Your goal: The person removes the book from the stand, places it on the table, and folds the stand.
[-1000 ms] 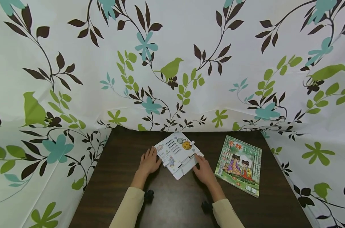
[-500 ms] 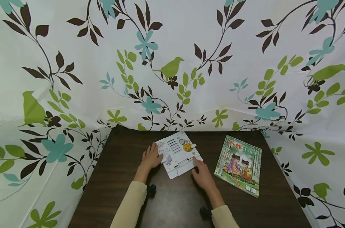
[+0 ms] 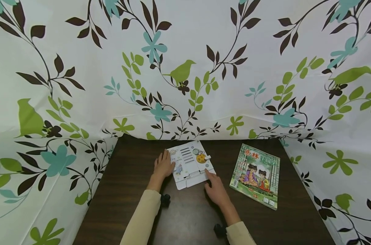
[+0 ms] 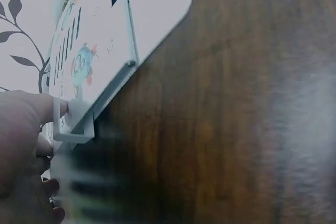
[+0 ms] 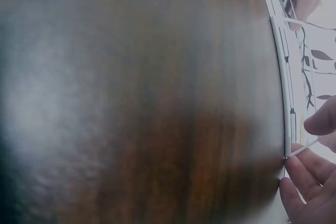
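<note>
A flat white book stand (image 3: 189, 170) with slots, a cartoon planet and a small astronaut figure lies at the back middle of the table. My left hand (image 3: 163, 166) grips its left edge. In the left wrist view, the left thumb rests by a white corner clip (image 4: 76, 138), with the other fingers curled below. At the right front corner my right hand (image 3: 216, 189) holds the stand. Its thumb (image 5: 321, 118) is over the panel in the right wrist view, the fingers (image 5: 302, 177) at the lower edge.
A colourful magazine (image 3: 256, 175) with two illustrated figures lies to the right of the stand on the dark wooden table (image 3: 185, 221). A white curtain (image 3: 185, 68) printed with leaves, birds and flowers hangs behind and along both sides.
The book stand has turned clockwise, its front edge now facing me more squarely. Both hands have stayed at its edges and moved with it. The magazine lies where it was.
</note>
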Motion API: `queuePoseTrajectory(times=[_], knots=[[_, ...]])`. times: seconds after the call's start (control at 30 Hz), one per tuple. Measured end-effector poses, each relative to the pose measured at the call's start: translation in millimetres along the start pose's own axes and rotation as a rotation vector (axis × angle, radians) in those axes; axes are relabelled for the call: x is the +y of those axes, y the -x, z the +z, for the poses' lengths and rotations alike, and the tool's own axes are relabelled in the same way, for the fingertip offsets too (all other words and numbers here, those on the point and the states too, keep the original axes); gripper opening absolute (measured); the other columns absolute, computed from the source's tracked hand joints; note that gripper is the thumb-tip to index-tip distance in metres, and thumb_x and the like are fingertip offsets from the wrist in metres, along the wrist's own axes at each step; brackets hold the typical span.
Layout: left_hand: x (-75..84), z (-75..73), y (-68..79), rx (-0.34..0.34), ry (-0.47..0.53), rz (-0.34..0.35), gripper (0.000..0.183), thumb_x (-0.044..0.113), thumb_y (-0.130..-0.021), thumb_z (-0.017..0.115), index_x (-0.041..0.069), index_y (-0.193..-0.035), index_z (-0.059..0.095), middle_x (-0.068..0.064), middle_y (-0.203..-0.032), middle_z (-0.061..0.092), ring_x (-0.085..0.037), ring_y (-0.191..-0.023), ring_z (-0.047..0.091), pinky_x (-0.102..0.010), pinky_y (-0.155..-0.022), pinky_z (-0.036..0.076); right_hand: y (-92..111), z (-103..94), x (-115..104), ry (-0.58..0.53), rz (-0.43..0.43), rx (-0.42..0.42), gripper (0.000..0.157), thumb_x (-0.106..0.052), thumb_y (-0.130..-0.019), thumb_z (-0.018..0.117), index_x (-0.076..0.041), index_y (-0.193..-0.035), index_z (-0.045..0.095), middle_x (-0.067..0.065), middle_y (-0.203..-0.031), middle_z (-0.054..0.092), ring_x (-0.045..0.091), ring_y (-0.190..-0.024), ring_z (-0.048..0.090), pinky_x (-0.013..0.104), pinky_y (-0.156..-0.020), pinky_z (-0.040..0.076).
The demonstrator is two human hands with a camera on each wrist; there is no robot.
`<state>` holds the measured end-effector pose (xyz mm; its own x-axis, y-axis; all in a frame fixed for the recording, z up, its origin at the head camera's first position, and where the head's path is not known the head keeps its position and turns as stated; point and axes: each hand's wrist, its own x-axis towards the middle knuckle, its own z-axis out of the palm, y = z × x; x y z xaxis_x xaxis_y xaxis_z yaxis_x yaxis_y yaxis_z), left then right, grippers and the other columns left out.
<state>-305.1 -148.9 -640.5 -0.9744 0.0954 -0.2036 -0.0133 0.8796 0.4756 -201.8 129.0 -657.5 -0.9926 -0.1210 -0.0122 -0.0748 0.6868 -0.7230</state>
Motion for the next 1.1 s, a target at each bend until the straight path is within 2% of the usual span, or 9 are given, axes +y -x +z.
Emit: queuePoseTrajectory(times=[0.3,0.5,0.7,1.1], knots=[[0.6,0.0,-21.8,-0.077,-0.052,-0.013,0.075,0.034,-0.114,0.044,0.001,-0.172,0.011,-0.016,-0.182,-0.001,-0.043,-0.168,0.005,-0.064,-0.134,0.008,7,4.4,-3,0.033,-0.007,-0.016,0.065,-0.007,-0.103,0.060,-0.011,-0.166,0.043,0.024,-0.159,0.054,0.046,-0.149,0.047,0.064,-0.119,0.041],[-0.6,3.5,-29.1,-0.076,-0.013,-0.010,0.077,0.033,-0.112,0.046,0.002,-0.172,0.010,-0.018,-0.182,-0.002,-0.044,-0.168,0.005,-0.065,-0.134,0.009,9,6.6,-7,0.028,-0.011,0.002,0.065,-0.007,-0.103,0.062,-0.011,-0.166,0.043,0.023,-0.157,0.055,0.044,-0.148,0.048,0.063,-0.119,0.042],[-5.8,6.6,-34.8,-0.072,-0.005,-0.019,0.077,0.034,-0.113,0.045,0.001,-0.172,0.009,-0.018,-0.182,-0.001,-0.043,-0.168,0.004,-0.064,-0.134,0.008,12,14.8,-13,0.029,-0.009,-0.021,0.065,-0.010,-0.104,0.061,-0.010,-0.166,0.042,0.023,-0.157,0.055,0.045,-0.147,0.049,0.063,-0.118,0.043],[-4.8,-2.0,-40.1,-0.091,0.007,0.026,0.076,0.034,-0.114,0.045,0.004,-0.173,0.008,-0.021,-0.181,0.007,-0.045,-0.167,0.007,-0.066,-0.133,0.011,18,20.9,-18,0.036,0.002,-0.017,0.065,-0.012,-0.105,0.062,-0.012,-0.166,0.042,0.021,-0.156,0.056,0.042,-0.146,0.051,0.061,-0.116,0.046]])
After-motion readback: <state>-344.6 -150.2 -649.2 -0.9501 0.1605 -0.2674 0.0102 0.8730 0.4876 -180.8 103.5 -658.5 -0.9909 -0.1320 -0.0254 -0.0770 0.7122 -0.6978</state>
